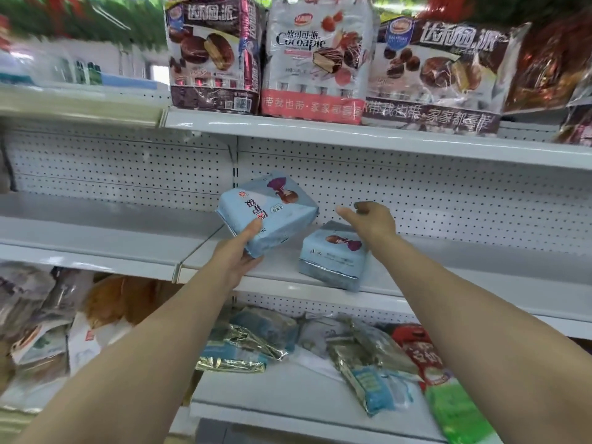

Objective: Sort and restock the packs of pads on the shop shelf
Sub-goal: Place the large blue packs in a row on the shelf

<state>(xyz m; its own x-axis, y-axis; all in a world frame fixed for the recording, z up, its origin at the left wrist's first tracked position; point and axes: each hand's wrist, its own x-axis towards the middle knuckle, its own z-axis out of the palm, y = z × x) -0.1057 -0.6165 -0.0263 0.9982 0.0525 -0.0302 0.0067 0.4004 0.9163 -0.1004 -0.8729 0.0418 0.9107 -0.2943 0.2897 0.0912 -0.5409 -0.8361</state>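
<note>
Raised pack (pixel 267 213) shown left of second pack (pixel 331 261), which is set on middle shelf (pixel 448 261); snack bags (pixel 315 59) stood on upper shelf (pixel 320 133).

A: Where is there room on the middle shelf (pixel 480 262)?
B: Bare board left of the seam and right of the standing pack (pixel 333 261); open back to the pegboard wall (pixel 448 193).
A: What blocks the way?
B: That pack near the front lip, just below the right hand (pixel 371 222); the tilted pack (pixel 266 213) in the left hand (pixel 237 254) fills the gap beside it; the upper shelf (pixel 352 136) caps the headroom.
</note>
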